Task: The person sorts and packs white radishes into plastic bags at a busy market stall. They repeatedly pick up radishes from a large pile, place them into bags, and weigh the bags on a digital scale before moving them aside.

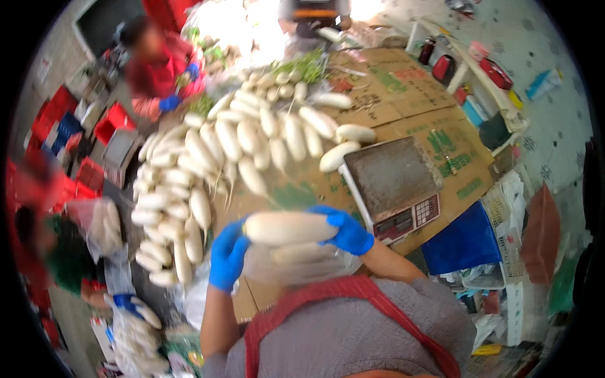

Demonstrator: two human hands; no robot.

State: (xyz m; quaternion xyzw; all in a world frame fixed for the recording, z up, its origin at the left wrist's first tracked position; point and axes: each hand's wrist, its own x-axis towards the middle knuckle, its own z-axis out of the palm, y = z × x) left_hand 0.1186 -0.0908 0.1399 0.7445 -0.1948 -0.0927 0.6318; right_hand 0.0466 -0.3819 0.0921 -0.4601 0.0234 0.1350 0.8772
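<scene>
A large white radish [287, 228] lies crosswise between my two blue-gloved hands, held up in front of my apron. My left hand [228, 253] closes on its left end, and my right hand [350, 232] grips its right end. Just below it is a clear plastic bag [296, 268] with another white radish [299, 253] showing in or under the film; which one I cannot tell. Beyond my hands a big pile of white radishes [230, 140] spreads over the cardboard-covered table [403, 120]. Right of the pile stands a flat-topped scale [396, 179] with a keypad.
A blue crate [463, 239] is beside the table at my right. A white shelf [479, 94] runs along the wall. Across the table's left side a person in red [157, 69] works; another [315, 16] stands at the far end. Someone in green [69, 252] handles radishes at lower left.
</scene>
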